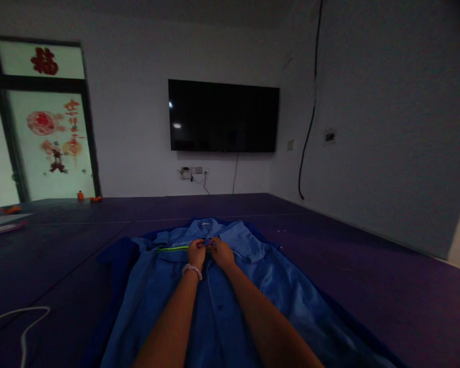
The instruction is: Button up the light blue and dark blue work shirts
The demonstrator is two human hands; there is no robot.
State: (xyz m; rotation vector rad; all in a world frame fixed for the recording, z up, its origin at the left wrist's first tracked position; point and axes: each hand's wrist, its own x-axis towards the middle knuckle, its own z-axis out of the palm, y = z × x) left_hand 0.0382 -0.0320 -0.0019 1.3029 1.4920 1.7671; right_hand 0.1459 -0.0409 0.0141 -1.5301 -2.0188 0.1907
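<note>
A blue collared shirt lies spread front side up, its collar pointing away from me. Pale lettering and a bright yellow-green stripe run across its chest. Just below the collar, my left hand pinches the front edge of the shirt, with a scrunchie round the wrist. Close against it, my right hand is closed on the same front edge from the other side. The fingertips nearly meet, and whatever small part lies between them is hidden. Darker blue cloth shows under the shirt at both sides.
The shirt rests on a dark purple floor. A white cable curls at the lower left. Small orange objects stand near the glass door. On the far wall hangs a black television; a black cable dangles at right.
</note>
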